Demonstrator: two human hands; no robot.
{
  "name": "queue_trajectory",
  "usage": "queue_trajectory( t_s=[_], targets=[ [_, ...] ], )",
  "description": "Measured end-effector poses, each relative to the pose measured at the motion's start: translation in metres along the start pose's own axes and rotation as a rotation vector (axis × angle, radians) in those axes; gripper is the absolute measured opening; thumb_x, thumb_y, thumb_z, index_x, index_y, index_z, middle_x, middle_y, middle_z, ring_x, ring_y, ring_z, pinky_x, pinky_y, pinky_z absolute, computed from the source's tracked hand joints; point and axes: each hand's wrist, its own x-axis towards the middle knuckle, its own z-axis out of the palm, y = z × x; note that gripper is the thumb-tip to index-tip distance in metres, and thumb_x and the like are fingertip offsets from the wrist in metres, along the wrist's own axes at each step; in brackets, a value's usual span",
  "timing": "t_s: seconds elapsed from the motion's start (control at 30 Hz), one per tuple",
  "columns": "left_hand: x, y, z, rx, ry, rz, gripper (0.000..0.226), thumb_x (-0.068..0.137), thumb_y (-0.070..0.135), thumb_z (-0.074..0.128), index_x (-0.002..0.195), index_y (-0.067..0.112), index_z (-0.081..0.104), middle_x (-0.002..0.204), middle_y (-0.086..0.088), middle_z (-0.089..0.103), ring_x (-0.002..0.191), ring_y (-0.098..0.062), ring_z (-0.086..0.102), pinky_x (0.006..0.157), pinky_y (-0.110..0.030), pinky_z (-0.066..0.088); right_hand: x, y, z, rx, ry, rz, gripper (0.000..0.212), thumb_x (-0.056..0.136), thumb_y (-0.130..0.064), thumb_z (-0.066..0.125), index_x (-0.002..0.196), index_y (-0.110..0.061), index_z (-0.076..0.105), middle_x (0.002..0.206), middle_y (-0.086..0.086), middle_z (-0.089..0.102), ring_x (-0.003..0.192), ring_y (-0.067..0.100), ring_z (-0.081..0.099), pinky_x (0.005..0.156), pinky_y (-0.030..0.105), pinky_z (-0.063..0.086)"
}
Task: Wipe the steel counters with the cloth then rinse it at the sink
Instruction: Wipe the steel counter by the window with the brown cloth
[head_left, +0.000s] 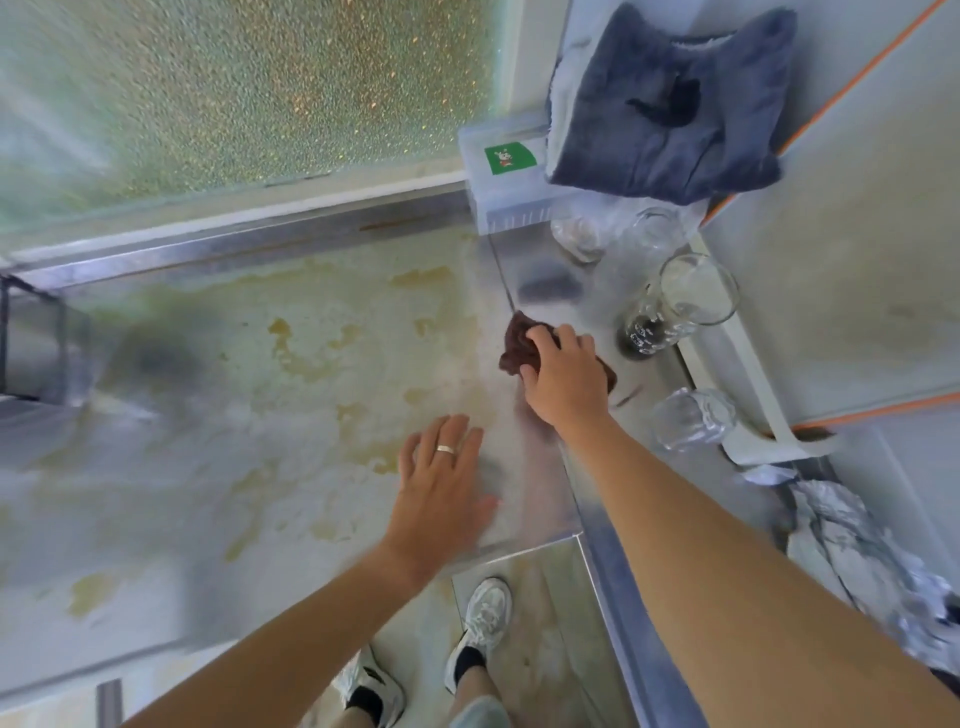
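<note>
So the steel surface (322, 364) is pretty grubby, covered in yellowish-brown stains and pale streaky patches, worst across the middle and toward 7 o'clock. It's an L-shaped setup: a seam runs down at about 1 o'clock where a second steel section heads off to the right, and the corner edge drops off at 5 o'clock to a tiled floor (545, 613), where you can see the person's white sneakers (485, 621).

The right hand (563, 376) has its fingers curled over a dark reddish-brown cloth (519, 343), pressing it onto the steel right by that seam. The left hand (441, 478) is flat, fingers spread and relaxed, resting on the surface near the corner edge, with a ring (445, 449) on one finger.

Off at 2 o'clock there's a tall clear glass (675, 306) with a dark base, a couple of smaller glasses behind it, and another clear glass (693, 418) at 3 o'clock. A grey-blue towel (670, 104) is draped at 1 o'clock above a clear plastic box with a green sticker (510, 157). Frosted pebbled window glass (234, 88) fills 11 to 12 o'clock. Crumpled foil (841, 540) sits at 4 o'clock. Everything's a bit motion-blurred.
</note>
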Motion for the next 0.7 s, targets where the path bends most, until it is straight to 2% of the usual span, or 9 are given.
queue_trajectory(
  t_s=[0.07, 0.2, 0.33, 0.4, 0.53, 0.63, 0.7],
  targets=[
    [-0.033, -0.012, 0.000, -0.031, 0.057, -0.001, 0.051, 0.080, 0.048, 0.065, 0.119, 0.016, 0.062, 0.126, -0.006, 0.056, 0.119, -0.030, 0.051, 0.102, -0.043, 0.037, -0.031, 0.001, 0.004, 0.057, -0.031, 0.040, 0.044, 0.094, -0.036, 0.062, 0.135, -0.022, 0.052, 0.129, 0.010, 0.053, 0.120, 0.034, 0.047, 0.080, 0.042, 0.050],
    [-0.086, -0.039, 0.006, 0.005, 0.019, 0.003, 0.045, 0.083, 0.043, 0.064, 0.116, 0.013, 0.063, 0.121, -0.006, 0.057, 0.116, -0.030, 0.055, 0.099, -0.043, 0.038, -0.080, -0.001, 0.017, 0.060, -0.004, 0.059, 0.045, 0.091, -0.046, 0.062, 0.129, -0.025, 0.052, 0.112, 0.005, 0.056, 0.102, 0.029, 0.057, 0.069, 0.038, 0.052],
    [-0.092, -0.050, 0.006, 0.051, -0.098, -0.040, 0.058, 0.079, 0.054, 0.063, 0.120, 0.012, 0.059, 0.124, -0.004, 0.054, 0.117, -0.026, 0.054, 0.103, -0.042, 0.034, -0.125, -0.009, 0.032, 0.064, 0.060, -0.013, 0.041, 0.087, -0.047, 0.068, 0.115, -0.019, 0.058, 0.090, 0.002, 0.056, 0.070, 0.027, 0.062, 0.055, 0.027, 0.038],
    [-0.080, -0.050, 0.005, 0.092, -0.173, -0.085, 0.071, 0.074, 0.064, 0.065, 0.121, 0.013, 0.054, 0.129, -0.004, 0.050, 0.119, -0.026, 0.049, 0.105, -0.042, 0.031, -0.151, -0.018, 0.046, 0.038, 0.082, -0.114, 0.040, 0.087, -0.048, 0.067, 0.113, -0.017, 0.060, 0.087, 0.001, 0.055, 0.062, 0.023, 0.060, 0.050, 0.025, 0.037],
    [-0.057, -0.046, 0.003, 0.195, -0.278, -0.149, 0.102, 0.061, 0.071, 0.074, 0.132, 0.005, 0.043, 0.133, -0.010, 0.043, 0.121, -0.029, 0.044, 0.106, -0.044, 0.030, -0.167, -0.036, 0.070, -0.090, 0.155, -0.173, 0.040, 0.096, -0.050, 0.055, 0.109, -0.013, 0.059, 0.085, 0.004, 0.052, 0.062, 0.021, 0.056, 0.040, 0.029, 0.043],
    [-0.054, -0.046, 0.005, 0.190, -0.247, -0.161, 0.105, 0.057, 0.071, 0.076, 0.132, 0.005, 0.042, 0.130, -0.008, 0.043, 0.119, -0.028, 0.044, 0.105, -0.043, 0.031, -0.149, -0.042, 0.072, -0.164, 0.186, -0.189, 0.044, 0.104, -0.052, 0.043, 0.109, -0.011, 0.056, 0.086, 0.006, 0.052, 0.062, 0.021, 0.056, 0.038, 0.032, 0.047],
    [-0.055, -0.049, 0.007, 0.175, -0.222, -0.164, 0.103, 0.053, 0.073, 0.076, 0.127, 0.008, 0.045, 0.125, -0.006, 0.044, 0.115, -0.026, 0.045, 0.102, -0.041, 0.032, -0.128, -0.046, 0.069, -0.167, 0.200, -0.183, 0.043, 0.105, -0.050, 0.043, 0.109, -0.010, 0.055, 0.086, 0.008, 0.052, 0.062, 0.023, 0.056, 0.039, 0.032, 0.045]
  ],
)
